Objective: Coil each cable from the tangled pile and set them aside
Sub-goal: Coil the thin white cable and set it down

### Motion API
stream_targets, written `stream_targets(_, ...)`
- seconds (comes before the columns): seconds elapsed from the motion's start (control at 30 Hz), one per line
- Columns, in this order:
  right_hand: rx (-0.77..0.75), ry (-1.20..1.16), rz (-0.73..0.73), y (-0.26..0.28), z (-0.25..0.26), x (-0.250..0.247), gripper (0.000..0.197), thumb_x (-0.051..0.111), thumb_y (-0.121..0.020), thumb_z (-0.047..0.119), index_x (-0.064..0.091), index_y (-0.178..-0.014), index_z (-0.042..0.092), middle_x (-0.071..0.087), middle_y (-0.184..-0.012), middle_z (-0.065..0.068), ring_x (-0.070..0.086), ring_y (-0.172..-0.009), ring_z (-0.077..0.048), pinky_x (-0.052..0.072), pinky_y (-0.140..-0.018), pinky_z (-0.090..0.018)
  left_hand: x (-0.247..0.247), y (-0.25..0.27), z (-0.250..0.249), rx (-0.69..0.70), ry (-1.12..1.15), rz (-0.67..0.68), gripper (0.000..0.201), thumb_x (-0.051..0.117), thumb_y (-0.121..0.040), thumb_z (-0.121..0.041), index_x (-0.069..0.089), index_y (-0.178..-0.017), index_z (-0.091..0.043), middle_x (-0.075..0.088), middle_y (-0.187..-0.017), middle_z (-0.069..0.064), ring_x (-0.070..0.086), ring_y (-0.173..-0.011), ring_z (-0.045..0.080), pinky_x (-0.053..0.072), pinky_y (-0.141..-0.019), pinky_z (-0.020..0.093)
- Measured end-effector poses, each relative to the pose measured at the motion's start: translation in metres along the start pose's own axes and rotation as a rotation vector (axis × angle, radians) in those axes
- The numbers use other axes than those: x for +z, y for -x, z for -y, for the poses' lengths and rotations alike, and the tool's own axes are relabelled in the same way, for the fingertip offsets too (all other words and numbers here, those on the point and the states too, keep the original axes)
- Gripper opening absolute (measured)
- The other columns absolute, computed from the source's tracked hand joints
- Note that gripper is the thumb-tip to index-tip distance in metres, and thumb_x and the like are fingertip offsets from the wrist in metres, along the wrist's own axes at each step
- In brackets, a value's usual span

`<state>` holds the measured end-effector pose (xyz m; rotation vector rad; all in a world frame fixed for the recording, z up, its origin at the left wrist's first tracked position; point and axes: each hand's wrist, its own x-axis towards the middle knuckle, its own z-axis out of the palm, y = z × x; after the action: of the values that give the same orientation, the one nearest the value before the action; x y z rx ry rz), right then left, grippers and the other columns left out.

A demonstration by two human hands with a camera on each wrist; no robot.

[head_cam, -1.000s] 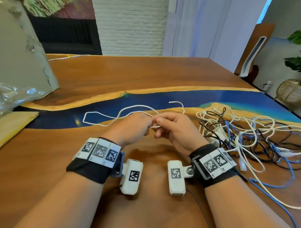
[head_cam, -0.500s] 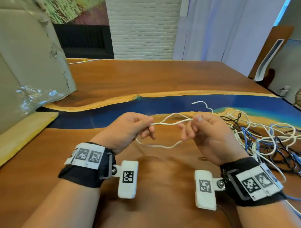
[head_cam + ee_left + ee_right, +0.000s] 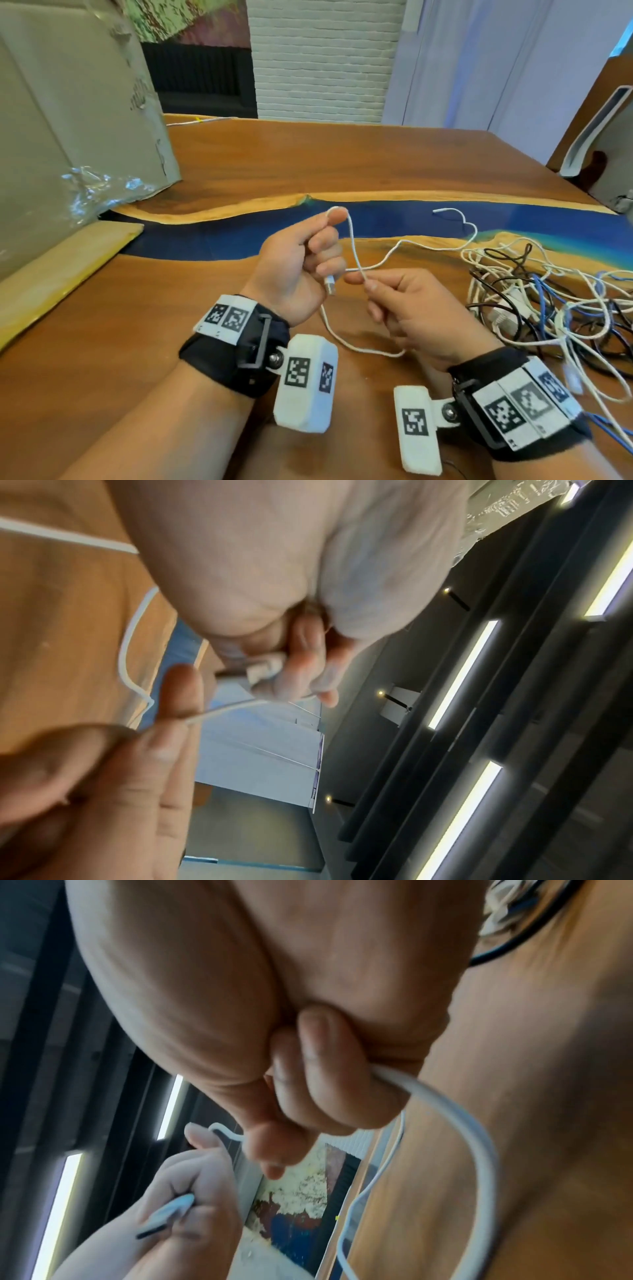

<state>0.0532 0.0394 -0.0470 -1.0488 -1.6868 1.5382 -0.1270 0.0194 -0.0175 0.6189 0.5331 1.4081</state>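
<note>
**White cord, brown table, blue streak**

The cord is white. The table is warm brown wood with a deep blue band turning teal. The pile of cables mixes white, black and blue. The wrist straps are black with black-and-white square codes.

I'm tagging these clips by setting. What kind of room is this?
Probably a home living or dining room: a wood table with a blue resin river, a white brick wall, and pale curtains behind.

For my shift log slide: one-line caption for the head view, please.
Left hand loops a white cable over its thumb while the right hand pinches it, the tangled pile waiting alongside.
</note>
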Motion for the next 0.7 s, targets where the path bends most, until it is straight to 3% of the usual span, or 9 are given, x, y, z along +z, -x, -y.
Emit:
stream_targets(0.1,0.046,0.031,0.148,0.005,0.005,0.014,0.037,0.047,-0.109,0.019,0.079,-0.095,0.031,0.053,-0.054,0.001,0.029,-0.036,-0.007,0.023,-0.036,-0.018,0.002,0.003,-0.005,0.001,-0.039,0.032,0.039,0.040,-0.108,-0.029,0.068,-0.119,-0.004,0.024,-0.054,-0.009,0.014,-0.045,0.009,0.021,-0.041,0.019)
stream_targets(0.2,0.049,0.084,0.189,0.007,0.008,0.020,0.045,0.046,-0.109,0.020,0.069,-0.072,0.009,0.050,-0.043,0.006,0.028,-0.032,-0.006,0.023,-0.035,-0.019,0.007,0.003,0.001,0.052,-0.094,0.033,0.042,0.041,-0.107,-0.024,0.055,-0.143,-0.007,0.036,-0.057,-0.006,0.025,-0.045,0.008,0.032,-0.046,0.018)
stream_targets(0.23,0.048,0.114,0.183,0.006,0.007,0.021,0.045,0.047,-0.109,0.021,0.064,-0.073,0.000,0.049,-0.043,0.004,0.029,-0.032,-0.008,0.023,-0.037,-0.020,0.007,0.002,0.005,0.073,-0.077,0.029,0.042,0.041,-0.107,-0.022,0.052,-0.146,-0.009,0.047,-0.062,-0.004,0.035,-0.047,0.007,0.042,-0.051,0.019)
stream_targets(0.3,0.032,0.184,0.192,0.005,0.005,0.021,0.047,0.047,-0.109,0.024,0.064,-0.070,0.004,0.047,-0.042,0.001,0.031,-0.032,-0.011,0.027,-0.040,-0.025,0.006,0.000,0.009,0.110,-0.042,0.022,0.039,0.039,-0.109,-0.019,0.053,-0.144,-0.011,0.067,-0.080,0.002,0.060,-0.062,0.011,0.060,-0.078,0.028)
stream_targets(0.4,0.008,0.152,0.248,0.008,0.007,0.015,0.037,0.049,-0.107,0.027,0.075,-0.082,0.017,0.051,-0.051,-0.004,0.040,-0.039,-0.016,0.036,-0.044,-0.027,0.000,-0.003,0.010,0.194,-0.310,-0.021,0.033,0.038,-0.111,-0.018,0.060,-0.134,-0.015,0.076,-0.099,0.006,0.073,-0.093,0.022,0.056,-0.099,0.037)
stream_targets(0.47,-0.011,0.074,0.298,0.011,0.009,0.007,0.033,0.054,-0.104,0.029,0.077,-0.088,0.012,0.047,-0.049,-0.003,0.042,-0.043,-0.019,0.038,-0.044,-0.020,-0.004,-0.004,0.011,0.305,-0.700,-0.080,0.029,0.040,-0.111,-0.016,0.063,-0.128,-0.019,0.078,-0.099,0.006,0.074,-0.093,0.021,0.056,-0.086,0.036)
stream_targets(0.53,-0.056,-0.055,0.297,0.011,0.010,0.001,0.030,0.059,-0.100,0.029,0.074,-0.081,0.012,0.038,-0.045,0.002,0.036,-0.041,-0.014,0.039,-0.044,-0.021,-0.008,-0.004,0.011,0.310,-0.959,-0.087,0.027,0.042,-0.111,-0.017,0.067,-0.121,-0.023,0.078,-0.099,0.006,0.070,-0.073,0.018,0.048,-0.065,0.037)
stream_targets(0.6,-0.091,-0.219,0.187,0.010,0.013,-0.006,0.025,0.060,-0.096,0.028,0.068,-0.076,0.015,0.030,-0.046,0.007,0.025,-0.037,-0.008,0.030,-0.040,-0.023,-0.011,-0.001,0.009,0.194,-1.080,-0.014,0.028,0.044,-0.110,-0.018,0.071,-0.110,-0.023,0.073,-0.081,0.004,0.053,-0.052,0.016,0.041,-0.052,0.032)
stream_targets(0.7,-0.146,-0.413,-0.038,0.009,0.018,-0.026,0.019,0.057,-0.090,0.027,0.059,-0.079,0.012,0.026,-0.047,0.008,0.018,-0.035,-0.007,0.012,-0.041,-0.023,-0.011,0.003,0.004,-0.057,-1.081,0.103,0.038,0.041,-0.110,-0.027,0.076,-0.107,-0.014,0.042,-0.053,0.001,0.029,-0.046,0.018,0.025,-0.047,0.032)
